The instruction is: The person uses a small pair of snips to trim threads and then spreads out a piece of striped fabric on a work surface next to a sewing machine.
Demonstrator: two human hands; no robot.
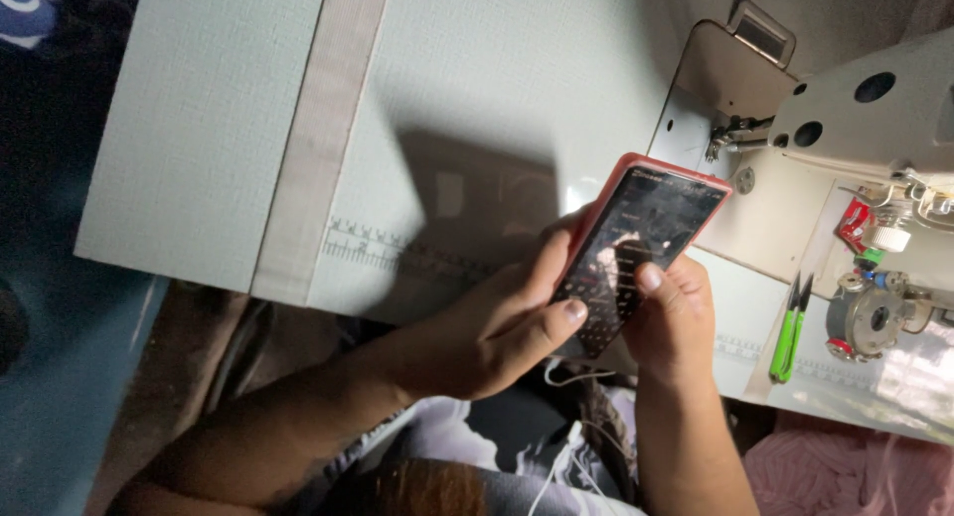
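Note:
A smartphone (646,240) in a pink-red case, its dark screen lit, is held tilted above the near edge of a pale sewing table (209,129). My left hand (502,322) wraps the phone's lower left side, thumb resting on the bottom of the screen. My right hand (676,312) grips the lower right side, thumb pressed on the screen's middle. A thin white cable (568,379) hangs from the phone's lower end toward my lap.
A cream sewing machine (855,119) stands at the right with its needle area and metal plate. Green-handled thread snips (790,332) lie by it. A beige strap (318,139) runs down the table. Pink cloth (845,471) sits at bottom right.

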